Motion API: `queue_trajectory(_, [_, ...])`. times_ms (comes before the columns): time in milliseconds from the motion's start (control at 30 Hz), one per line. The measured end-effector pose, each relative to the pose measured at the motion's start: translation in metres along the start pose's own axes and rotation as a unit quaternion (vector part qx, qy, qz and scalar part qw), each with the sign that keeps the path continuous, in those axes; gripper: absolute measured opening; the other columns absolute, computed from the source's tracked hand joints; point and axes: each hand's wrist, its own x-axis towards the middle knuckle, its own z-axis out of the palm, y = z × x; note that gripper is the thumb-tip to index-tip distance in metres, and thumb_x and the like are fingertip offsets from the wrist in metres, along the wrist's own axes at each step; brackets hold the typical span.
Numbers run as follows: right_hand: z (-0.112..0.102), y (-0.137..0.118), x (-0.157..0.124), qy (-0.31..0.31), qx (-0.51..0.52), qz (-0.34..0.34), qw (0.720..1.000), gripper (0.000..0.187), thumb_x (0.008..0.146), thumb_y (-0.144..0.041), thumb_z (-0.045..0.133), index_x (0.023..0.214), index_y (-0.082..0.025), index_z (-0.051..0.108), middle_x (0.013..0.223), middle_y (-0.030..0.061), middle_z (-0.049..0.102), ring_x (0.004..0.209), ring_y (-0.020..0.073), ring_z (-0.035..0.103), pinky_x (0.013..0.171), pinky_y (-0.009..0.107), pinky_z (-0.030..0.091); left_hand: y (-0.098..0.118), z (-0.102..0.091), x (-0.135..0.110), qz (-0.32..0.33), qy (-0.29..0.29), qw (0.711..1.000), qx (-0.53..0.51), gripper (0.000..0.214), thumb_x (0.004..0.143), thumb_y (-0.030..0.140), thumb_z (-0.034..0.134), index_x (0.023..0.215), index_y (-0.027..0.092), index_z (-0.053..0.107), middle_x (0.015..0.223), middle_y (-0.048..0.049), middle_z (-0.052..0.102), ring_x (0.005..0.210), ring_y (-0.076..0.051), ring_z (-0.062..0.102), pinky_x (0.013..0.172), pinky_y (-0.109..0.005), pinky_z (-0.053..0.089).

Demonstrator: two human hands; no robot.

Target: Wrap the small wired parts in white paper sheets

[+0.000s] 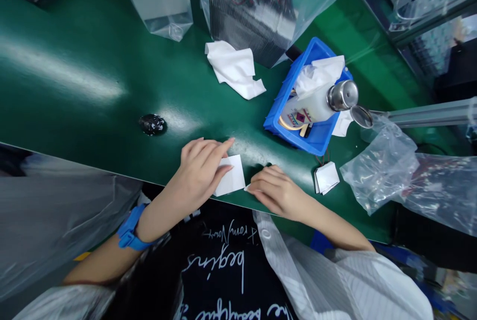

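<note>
A small white square plate [233, 176] lies at the near edge of the green table [93, 86]. My left hand [201, 168] rests on its left side, fingers stretched out flat and pressing it down. My right hand [278, 192] touches the plate's right corner with curled fingertips, pinching its edge. A blue strap [130, 233] sits on my left wrist. To the right lies a small stack of similar white squares [327, 178] with thin wires.
A blue bin [286, 126] holds a white bottle with a metal cap [342, 95] and cloths. A crumpled white cloth [234, 69] lies behind. Clear plastic bags [383, 168] sit right, bagged wired parts [257, 2] at the back. A dark blotch [152, 124] marks the table.
</note>
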Motion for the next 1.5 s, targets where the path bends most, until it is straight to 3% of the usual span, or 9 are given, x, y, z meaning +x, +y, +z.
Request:
queue_trajectory(167, [-0.003,0.004,-0.002,0.008,-0.012,-0.004,1.0,0.016,0.1,-0.018,0.047,0.099,-0.016,0.063,0.094,0.0071,0.068,0.083,0.0177,0.059,0.075,0.034,0.043,0.0,0.0,-0.001,0.004,0.004,1.0,0.006,0.041,0.1,0.027,0.045,0.14,0.015,0.041,0.106,-0.0076,0.065,0.106,-0.024,0.057,0.105,-0.044,0.036])
queue_trajectory(367, [-0.005,0.009,-0.006,0.02,0.09,0.008,0.996,0.015,0.099,-0.018,0.047,0.101,-0.018,0.062,0.093,0.0064,0.066,0.086,0.0164,0.061,0.078,0.033,0.047,0.001,-0.001,0.0,0.004,0.003,1.0,0.004,0.041,0.1,0.026,0.045,0.14,0.015,0.041,0.107,-0.0079,0.065,0.108,-0.024,0.057,0.105,-0.044,0.036])
queue_trajectory(533, [0.008,0.002,-0.003,0.068,-0.011,-0.007,0.998,0.012,0.098,-0.016,0.051,0.101,-0.015,0.063,0.094,0.0074,0.068,0.08,0.0169,0.057,0.074,0.034,0.043,0.001,-0.002,0.0,0.01,0.003,1.0,0.01,0.042,0.1,0.025,0.047,0.139,0.014,0.041,0.107,-0.0084,0.065,0.107,-0.024,0.056,0.105,-0.044,0.036])
queue_trajectory(733, [0.0,0.003,-0.005,0.011,0.028,-0.004,1.0,0.014,0.099,-0.018,0.049,0.098,-0.016,0.062,0.093,0.0059,0.068,0.082,0.0168,0.058,0.076,0.034,0.043,0.001,-0.001,0.0,0.012,0.009,1.0,0.011,0.04,0.1,0.025,0.046,0.139,0.014,0.042,0.104,-0.0075,0.065,0.105,-0.024,0.057,0.104,-0.044,0.037])
queue_trajectory(900, [0.004,0.004,-0.001,0.072,0.039,0.017,0.997,0.012,0.098,-0.016,0.05,0.101,-0.015,0.062,0.095,0.0083,0.067,0.084,0.0174,0.059,0.074,0.033,0.042,0.0,0.0,0.0,0.016,0.012,1.0,0.015,0.041,0.099,0.026,0.048,0.138,0.013,0.043,0.105,-0.0081,0.065,0.106,-0.024,0.057,0.105,-0.044,0.036])
queue_trajectory(1000, [0.003,0.001,0.001,0.031,0.001,0.015,0.999,0.014,0.098,-0.017,0.05,0.097,-0.016,0.063,0.094,0.0069,0.069,0.081,0.0174,0.059,0.073,0.034,0.04,0.0,0.0,0.0,0.014,0.011,1.0,0.013,0.041,0.099,0.025,0.048,0.139,0.014,0.043,0.105,-0.0079,0.065,0.105,-0.024,0.057,0.105,-0.044,0.036])
queue_trajectory(1133, [-0.008,0.004,-0.002,-0.023,0.105,0.025,0.994,0.012,0.097,-0.018,0.053,0.094,-0.017,0.064,0.09,0.0035,0.068,0.084,0.016,0.061,0.079,0.035,0.043,-0.001,0.001,-0.001,0.011,0.011,1.0,0.008,0.042,0.099,0.025,0.048,0.139,0.013,0.043,0.105,-0.0079,0.065,0.106,-0.024,0.057,0.104,-0.044,0.036])
queue_trajectory(1267, [-0.009,0.014,-0.006,0.053,0.208,0.063,0.975,0.008,0.095,-0.017,0.057,0.095,-0.017,0.065,0.09,0.0045,0.065,0.084,0.014,0.062,0.076,0.03,0.049,-0.001,-0.001,-0.001,0.018,0.008,1.0,0.001,0.042,0.099,0.027,0.049,0.138,0.011,0.043,0.106,-0.0087,0.064,0.108,-0.024,0.056,0.106,-0.044,0.035])
queue_trajectory(1500, [0.004,0.02,-0.003,0.12,0.217,0.048,0.968,0.009,0.093,-0.014,0.058,0.096,-0.016,0.066,0.09,0.0062,0.066,0.08,0.0141,0.062,0.071,0.028,0.051,0.0,-0.002,0.0,0.012,0.005,1.0,0.007,0.041,0.099,0.023,0.048,0.138,0.013,0.044,0.106,-0.0089,0.065,0.107,-0.024,0.057,0.105,-0.045,0.037])
